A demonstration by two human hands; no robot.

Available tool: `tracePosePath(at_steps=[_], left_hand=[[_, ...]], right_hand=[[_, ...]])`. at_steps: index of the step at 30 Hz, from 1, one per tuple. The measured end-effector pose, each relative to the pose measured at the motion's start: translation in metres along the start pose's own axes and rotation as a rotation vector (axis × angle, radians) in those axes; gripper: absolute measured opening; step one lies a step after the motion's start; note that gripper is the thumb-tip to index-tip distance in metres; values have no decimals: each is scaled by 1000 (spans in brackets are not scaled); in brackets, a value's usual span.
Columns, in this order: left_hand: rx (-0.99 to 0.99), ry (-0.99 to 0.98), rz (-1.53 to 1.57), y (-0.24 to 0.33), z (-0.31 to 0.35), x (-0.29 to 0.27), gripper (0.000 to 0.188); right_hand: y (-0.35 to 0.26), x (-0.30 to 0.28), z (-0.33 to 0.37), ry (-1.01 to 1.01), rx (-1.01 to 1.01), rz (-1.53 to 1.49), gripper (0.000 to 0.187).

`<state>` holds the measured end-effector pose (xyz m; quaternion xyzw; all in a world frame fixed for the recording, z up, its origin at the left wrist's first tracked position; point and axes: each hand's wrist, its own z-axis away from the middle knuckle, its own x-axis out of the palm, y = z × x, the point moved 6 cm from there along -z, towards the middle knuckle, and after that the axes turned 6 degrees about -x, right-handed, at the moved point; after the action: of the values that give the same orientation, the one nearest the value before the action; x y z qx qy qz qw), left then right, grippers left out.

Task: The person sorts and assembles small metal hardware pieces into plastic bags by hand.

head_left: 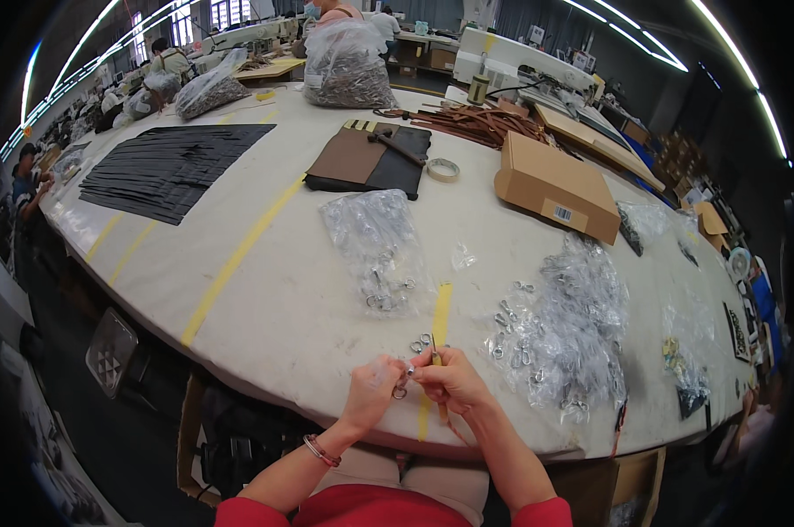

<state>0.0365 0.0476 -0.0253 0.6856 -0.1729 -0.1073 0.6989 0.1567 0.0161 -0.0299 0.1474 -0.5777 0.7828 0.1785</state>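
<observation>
Close to the table's near edge my two hands meet. My left hand (371,391) is closed, its fingertips pinching a small silver metal hook (409,372) with a ring (400,393) below it. From the other side my right hand (454,379) pinches at the same hook. A slim tool (436,358) with a yellow body and dark tip stands up out of my right hand; its exact kind is unclear. An orange-brown strip (450,423) hangs below that hand. Just beyond the fingertips lie loose metal hooks (421,343).
Clear plastic bags of metal hooks (375,250) (581,316) lie ahead and right. Farther off are a cardboard box (555,184), tape roll (443,170), hammer (397,147) on leather pieces, brown straps (476,121) and black strips (173,167). Other people sit around the room.
</observation>
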Motion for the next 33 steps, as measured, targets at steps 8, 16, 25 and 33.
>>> tracePosePath(at_steps=[8, 16, 25, 33], left_hand=[[-358, 7, 517, -11, -12, -17, 18], [-433, -395, 457, -9, 0, 2, 15], [-589, -580, 454, -13, 10, 11, 20], [-459, -464, 184, 12, -11, -15, 34]], right_hand=[[-52, 6, -36, 126, -330, 115, 44], [-39, 21, -8, -10, -390, 564, 40], [-30, 11, -6, -53, -231, 587, 14], [-51, 6, 1, -72, -142, 341, 12]])
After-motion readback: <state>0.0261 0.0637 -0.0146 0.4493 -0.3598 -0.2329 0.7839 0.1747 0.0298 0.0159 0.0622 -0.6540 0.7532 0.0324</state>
